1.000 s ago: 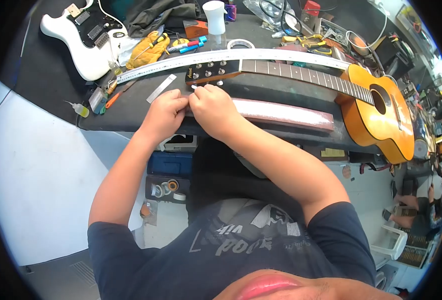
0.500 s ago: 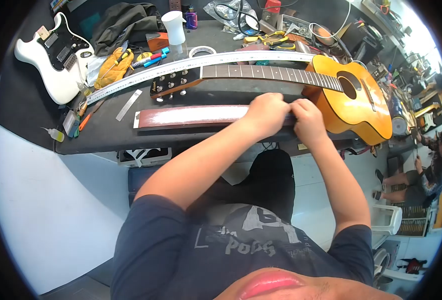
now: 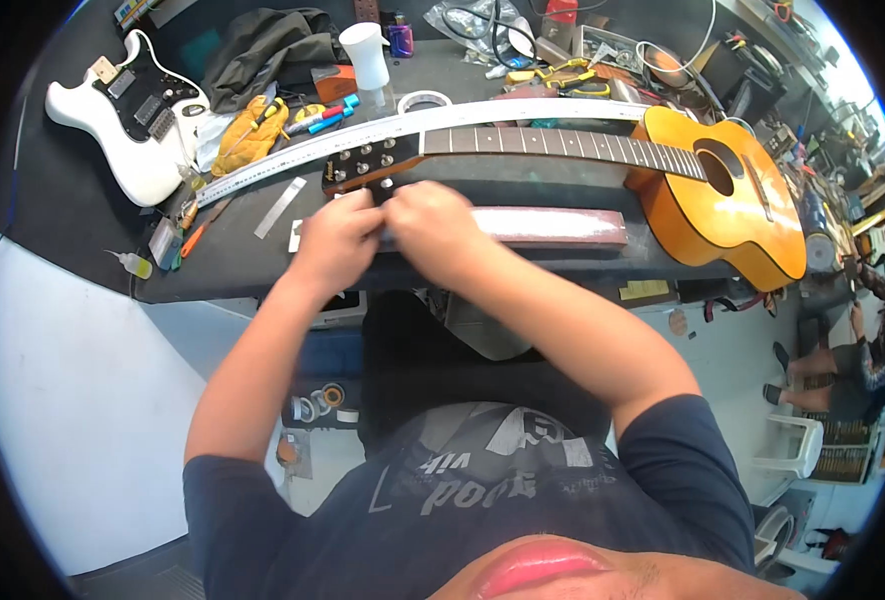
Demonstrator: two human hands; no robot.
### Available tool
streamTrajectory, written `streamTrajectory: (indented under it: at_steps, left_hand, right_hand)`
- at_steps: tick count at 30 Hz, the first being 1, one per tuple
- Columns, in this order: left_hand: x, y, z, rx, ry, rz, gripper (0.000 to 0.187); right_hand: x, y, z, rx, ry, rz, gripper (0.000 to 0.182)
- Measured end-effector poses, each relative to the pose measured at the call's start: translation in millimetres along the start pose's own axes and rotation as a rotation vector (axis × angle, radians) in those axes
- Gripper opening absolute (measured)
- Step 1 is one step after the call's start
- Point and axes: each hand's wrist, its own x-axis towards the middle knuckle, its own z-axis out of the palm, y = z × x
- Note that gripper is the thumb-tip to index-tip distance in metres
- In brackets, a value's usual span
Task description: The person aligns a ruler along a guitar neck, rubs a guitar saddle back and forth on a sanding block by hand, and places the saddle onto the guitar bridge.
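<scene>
Both my hands are together above the left part of a long sanding block [image 3: 553, 226], which has a whitish worn surface with reddish-brown edges. My left hand [image 3: 341, 232] is curled with fingers pinched together, its fingertips meeting my right hand. My right hand [image 3: 430, 225] is closed too, knuckles up. Whatever they grip is hidden by the fingers. Just behind them lies the dark headstock [image 3: 368, 165] of an acoustic guitar [image 3: 753, 190], whose fretted neck runs to the right. A long white ruler [image 3: 293, 155] curves behind the neck.
On the left lie a white electric guitar body [image 3: 128, 130], a yellow glove [image 3: 253, 140] and a small metal strip [image 3: 281, 208]. A white cup [image 3: 366, 58] and a tape roll [image 3: 425, 101] stand farther back. Tools crowd the back right. Another person [image 3: 848, 360] is at far right.
Both hands have moved left along the block, from its right end near the guitar body to its left part. The right end of the block now shows. The view has shifted slightly.
</scene>
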Motion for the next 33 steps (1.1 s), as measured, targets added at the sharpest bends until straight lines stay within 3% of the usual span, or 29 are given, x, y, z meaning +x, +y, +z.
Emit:
streamTrajectory:
  at_steps: [3, 6, 8, 10, 12, 17, 20, 21, 24, 31, 33]
  left_hand:
    - [60.4, 55.9, 73.9, -0.094, 0.045, 0.164, 0.008]
    - [115.7, 117.2, 147.8, -0.171, 0.014, 0.206, 0.012]
    - [134.1, 146.1, 170.5, -0.220, 0.007, 0.231, 0.008]
    - [129.3, 144.2, 168.4, -0.212, 0.049, 0.223, 0.008]
    - [108.3, 118.9, 146.8, -0.156, 0.065, 0.195, 0.009]
    - [14.9, 11.1, 12.5, -0.058, -0.030, 0.070, 0.012]
    - [-27.7, -19.0, -45.4, 0.022, -0.103, -0.120, 0.007]
    - [-26.3, -17.5, -44.9, 0.022, -0.075, -0.102, 0.008]
    - [-9.9, -2.9, -13.0, -0.036, -0.010, -0.033, 0.011]
    - [116.7, 128.9, 153.4, -0.212, 0.059, 0.241, 0.004]
    - [130.8, 145.0, 167.5, -0.216, 0.064, 0.255, 0.004]
  right_hand:
    - [-63.1, 56.4, -70.2, -0.110, 0.025, 0.043, 0.009]
    - [-125.2, 102.5, -137.1, -0.224, -0.006, 0.161, 0.015]
    - [-149.4, 119.8, -164.7, -0.248, -0.100, 0.243, 0.018]
    - [-143.0, 116.8, -164.1, -0.241, -0.073, 0.179, 0.019]
    - [-120.2, 104.5, -141.2, -0.198, -0.057, 0.114, 0.018]
    - [-16.6, 26.6, -16.1, -0.023, 0.007, -0.117, 0.011]
    - [33.0, -23.9, 31.3, -0.059, -0.008, -0.184, 0.009]
    - [32.6, -22.4, 31.9, -0.050, 0.011, -0.180, 0.009]
    - [8.8, -0.6, 16.2, -0.031, 0.037, -0.133, 0.008]
    - [-131.4, 108.7, -145.6, -0.267, -0.047, 0.117, 0.015]
    - [-148.1, 120.3, -168.4, -0.272, -0.101, 0.194, 0.016]
